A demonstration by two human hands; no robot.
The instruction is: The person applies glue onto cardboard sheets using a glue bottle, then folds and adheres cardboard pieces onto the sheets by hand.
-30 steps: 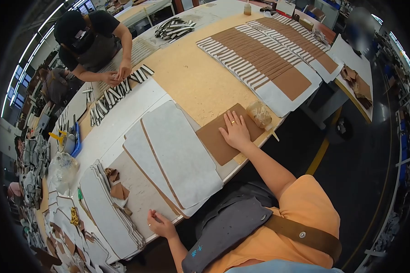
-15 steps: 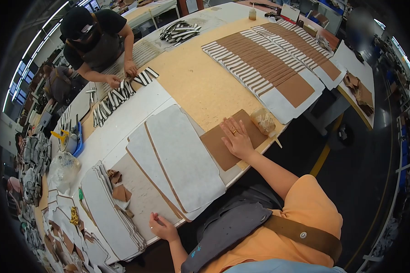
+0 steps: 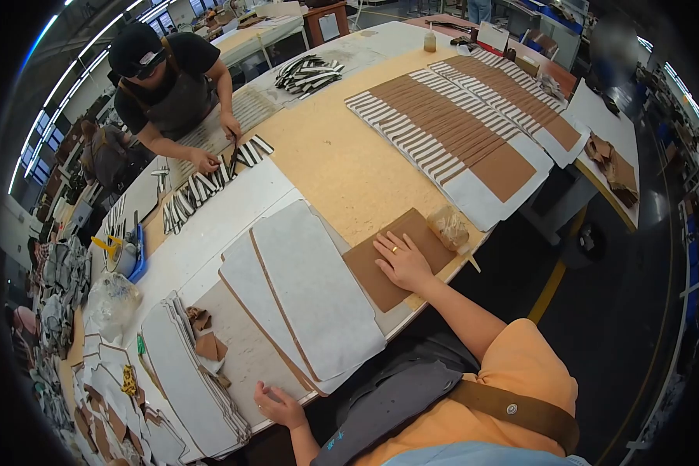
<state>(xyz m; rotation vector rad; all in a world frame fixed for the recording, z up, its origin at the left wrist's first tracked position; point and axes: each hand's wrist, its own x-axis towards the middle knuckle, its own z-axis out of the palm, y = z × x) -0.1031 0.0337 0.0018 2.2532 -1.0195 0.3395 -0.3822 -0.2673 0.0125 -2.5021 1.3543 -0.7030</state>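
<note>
My right hand lies flat, fingers spread, on a brown rectangular panel near the table's front edge. A cloudy plastic jar stands against the panel's right end. My left hand rests at the edge with its fingers loosely bent and apart, and nothing shows in it. Between the hands lie large pale grey pieces with brown edges, overlapping each other. Left of my left hand is a stack of similar pale pieces.
Rows of overlapping brown and white panels cover the far right of the table. Across it, a co-worker handles black-and-white strips. Brown scraps, a plastic bag and a blue tray are on the left.
The co-worker's hands have shifted along the strips, and a dark slim thing now shows in one of them. My right hand stays flat on the panel; the view has moved slightly.
</note>
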